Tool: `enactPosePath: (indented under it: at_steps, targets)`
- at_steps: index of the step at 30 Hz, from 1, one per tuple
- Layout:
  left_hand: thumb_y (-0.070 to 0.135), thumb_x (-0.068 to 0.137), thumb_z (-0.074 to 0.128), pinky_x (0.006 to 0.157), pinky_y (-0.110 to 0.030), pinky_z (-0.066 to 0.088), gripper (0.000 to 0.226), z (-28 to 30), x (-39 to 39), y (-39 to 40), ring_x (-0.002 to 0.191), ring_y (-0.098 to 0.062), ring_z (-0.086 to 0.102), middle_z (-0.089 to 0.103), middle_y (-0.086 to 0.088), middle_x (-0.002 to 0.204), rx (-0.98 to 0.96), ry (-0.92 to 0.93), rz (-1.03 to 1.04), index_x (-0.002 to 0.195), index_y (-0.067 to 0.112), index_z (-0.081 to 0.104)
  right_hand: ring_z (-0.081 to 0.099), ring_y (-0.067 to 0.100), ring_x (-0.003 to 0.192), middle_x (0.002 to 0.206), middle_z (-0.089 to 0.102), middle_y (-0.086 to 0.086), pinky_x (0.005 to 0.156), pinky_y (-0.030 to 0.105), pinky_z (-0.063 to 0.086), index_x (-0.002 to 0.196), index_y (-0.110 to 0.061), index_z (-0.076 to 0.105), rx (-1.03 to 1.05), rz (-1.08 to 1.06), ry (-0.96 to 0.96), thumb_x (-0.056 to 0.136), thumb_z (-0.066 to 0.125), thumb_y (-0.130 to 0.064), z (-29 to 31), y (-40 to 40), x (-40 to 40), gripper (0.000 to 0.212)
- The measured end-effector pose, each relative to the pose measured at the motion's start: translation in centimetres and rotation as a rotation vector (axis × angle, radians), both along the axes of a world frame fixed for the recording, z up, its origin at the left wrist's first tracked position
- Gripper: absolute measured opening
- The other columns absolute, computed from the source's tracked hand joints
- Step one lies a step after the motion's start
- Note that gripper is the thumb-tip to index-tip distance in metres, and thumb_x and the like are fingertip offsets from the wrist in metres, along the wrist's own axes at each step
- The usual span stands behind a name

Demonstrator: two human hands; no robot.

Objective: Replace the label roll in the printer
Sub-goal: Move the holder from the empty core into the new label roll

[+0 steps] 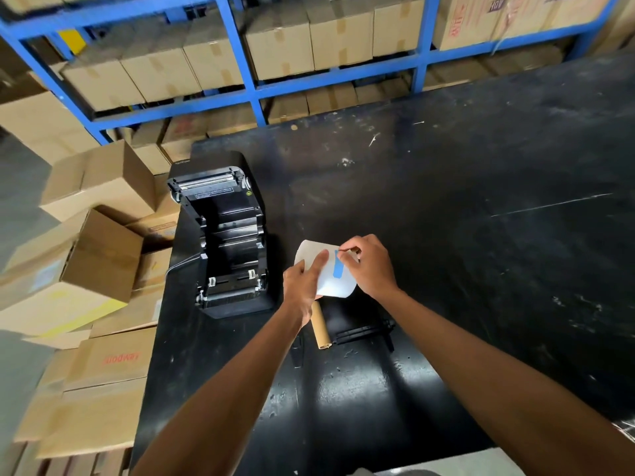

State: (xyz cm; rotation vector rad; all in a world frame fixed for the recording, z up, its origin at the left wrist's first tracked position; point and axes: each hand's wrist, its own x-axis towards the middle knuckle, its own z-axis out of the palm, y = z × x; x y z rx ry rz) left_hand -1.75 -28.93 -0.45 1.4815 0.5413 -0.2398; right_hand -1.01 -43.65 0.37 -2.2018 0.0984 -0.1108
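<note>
A black label printer (226,242) stands open on the left of the black table (446,235), its lid tilted back and its roll bay bare. Right of it I hold a white label roll (331,285) above the table, sealed with a strip of blue tape (338,267). My left hand (302,286) grips the roll from the left, thumb on its face. My right hand (371,266) holds its right side, fingertips pinching at the top end of the tape. Below the roll lie a bare brown cardboard core (321,328) and a black spindle (366,333).
Cardboard boxes (99,255) are stacked on the floor left of the table. Blue shelving (254,94) full of cartons runs along the back. The table surface is scuffed, with free room to the right.
</note>
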Motion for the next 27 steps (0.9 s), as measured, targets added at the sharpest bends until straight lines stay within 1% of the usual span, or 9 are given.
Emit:
enactPosePath:
  at_steps: [3,7,8,13,16,19,22,24,27]
  targets:
    - [0.046,0.08,0.078,0.068,-0.034,0.063,0.044,-0.1,-0.6,0.1,0.097,-0.028,0.073,0.073,-0.012,0.112,-0.006,-0.015,-0.018,0.106,0.011,0.072,0.061,0.018,0.093,0.111,0.056,0.002,0.078,0.031,0.053,0.1,-0.018,0.068,0.02,-0.009,0.039,0.095,0.059,-0.027,0.1,0.0,-0.3,0.013]
    - [0.06,0.064,0.081,0.069,-0.036,0.064,0.073,-0.1,-0.9,-0.3,0.099,-0.028,0.072,0.069,-0.012,0.118,-0.006,-0.026,-0.009,0.115,0.01,0.068,0.055,0.016,0.092,0.119,0.054,0.008,0.074,0.027,0.047,0.109,-0.013,0.065,0.013,-0.016,0.089,0.101,0.045,-0.026,0.5,0.1,-0.4,0.025]
    - [0.061,0.061,0.081,0.071,-0.038,0.065,0.075,0.0,-1.0,-0.3,0.099,-0.029,0.073,0.07,-0.013,0.118,-0.014,-0.032,-0.006,0.114,0.009,0.068,0.055,0.016,0.091,0.118,0.055,0.008,0.073,0.027,0.046,0.108,-0.013,0.065,0.028,-0.009,0.084,0.101,0.045,-0.027,0.7,0.0,-0.5,0.025]
    - [0.058,0.061,0.083,0.079,-0.045,0.064,0.066,-0.1,-1.2,-0.5,0.096,-0.03,0.075,0.074,-0.013,0.111,-0.052,-0.049,-0.007,0.105,0.009,0.073,0.06,0.013,0.088,0.1,0.06,-0.001,0.07,0.02,0.047,0.096,-0.017,0.065,0.107,0.024,0.038,0.09,0.067,-0.03,1.1,-0.7,-1.1,0.015]
    - [0.07,0.05,0.085,0.078,-0.046,0.064,0.086,-0.4,-1.1,-0.6,0.096,-0.026,0.074,0.07,-0.01,0.118,-0.003,-0.007,0.026,0.111,0.012,0.07,0.06,0.014,0.087,0.097,0.065,0.001,0.068,0.02,0.046,0.096,-0.014,0.065,0.172,0.064,0.109,0.092,0.064,-0.027,1.4,-0.9,-1.0,0.014]
    - [0.066,0.056,0.081,0.074,-0.044,0.065,0.07,-0.3,-1.2,-0.7,0.095,-0.027,0.074,0.071,-0.011,0.115,-0.029,0.007,0.063,0.104,0.014,0.073,0.06,0.015,0.092,0.104,0.065,0.003,0.072,0.02,0.046,0.101,-0.014,0.062,0.256,0.077,0.059,0.096,0.058,-0.027,1.1,-0.7,-1.4,0.014]
    - [0.066,0.056,0.08,0.069,-0.042,0.065,0.069,0.0,-1.1,-0.8,0.095,-0.028,0.074,0.067,-0.011,0.12,-0.037,0.03,0.083,0.101,0.015,0.073,0.06,0.013,0.088,0.099,0.066,0.001,0.073,0.022,0.047,0.099,-0.016,0.057,0.322,0.075,0.046,0.098,0.055,-0.026,0.4,-0.6,-1.6,0.011]
    - [0.068,0.055,0.079,0.07,-0.045,0.065,0.072,0.2,-1.2,-0.9,0.096,-0.028,0.072,0.065,-0.011,0.121,-0.023,0.051,0.098,0.103,0.015,0.072,0.059,0.011,0.081,0.091,0.066,-0.001,0.071,0.024,0.046,0.096,-0.017,0.055,0.381,0.056,0.038,0.098,0.055,-0.026,0.3,-0.4,-1.5,0.009]
    - [0.064,0.06,0.08,0.073,-0.047,0.065,0.078,0.1,-1.3,-0.7,0.1,-0.027,0.069,0.063,-0.01,0.122,-0.045,0.067,0.148,0.117,0.012,0.066,0.061,0.005,0.078,0.09,0.067,-0.001,0.068,0.014,0.047,0.095,-0.015,0.055,0.578,-0.083,0.026,0.098,0.057,-0.021,0.5,-0.6,-1.2,0.007]
